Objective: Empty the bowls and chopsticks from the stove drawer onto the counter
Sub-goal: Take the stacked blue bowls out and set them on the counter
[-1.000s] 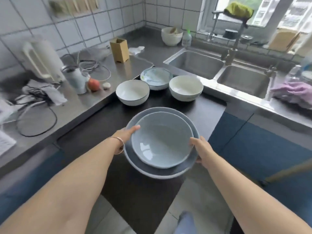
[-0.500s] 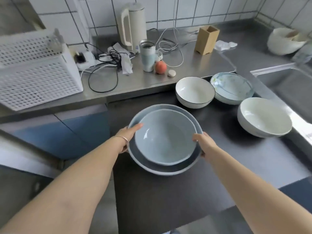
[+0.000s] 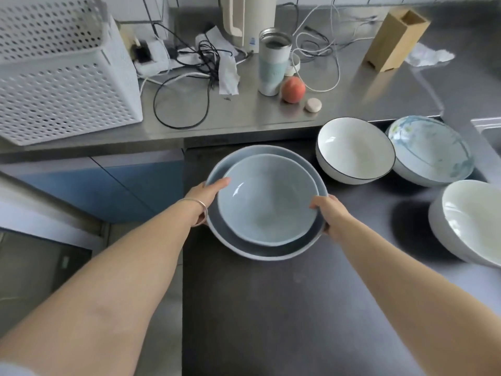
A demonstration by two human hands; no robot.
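A light blue bowl (image 3: 267,202) is nested inside a larger dark grey-blue bowl (image 3: 260,249). My left hand (image 3: 207,192) grips the stack's left rim and my right hand (image 3: 329,213) grips its right rim, holding it over the dark counter (image 3: 271,308). To the right on that counter stand a white bowl with a dark rim (image 3: 353,150), a blue-patterned bowl (image 3: 431,150) and a plain white bowl (image 3: 471,223). No chopsticks or drawer can be made out.
On the steel counter (image 3: 244,115) behind are a white perforated basket (image 3: 59,74), tangled cables (image 3: 189,58), a kettle (image 3: 244,20), a tumbler (image 3: 272,63), a peach (image 3: 292,89) and a wooden block (image 3: 395,39). Blue cabinet fronts (image 3: 108,185) lie at left.
The view has swung left, away from the sink. The stacked bowls stay in both hands and have drifted left of the other bowls, nearer the counter's left edge.
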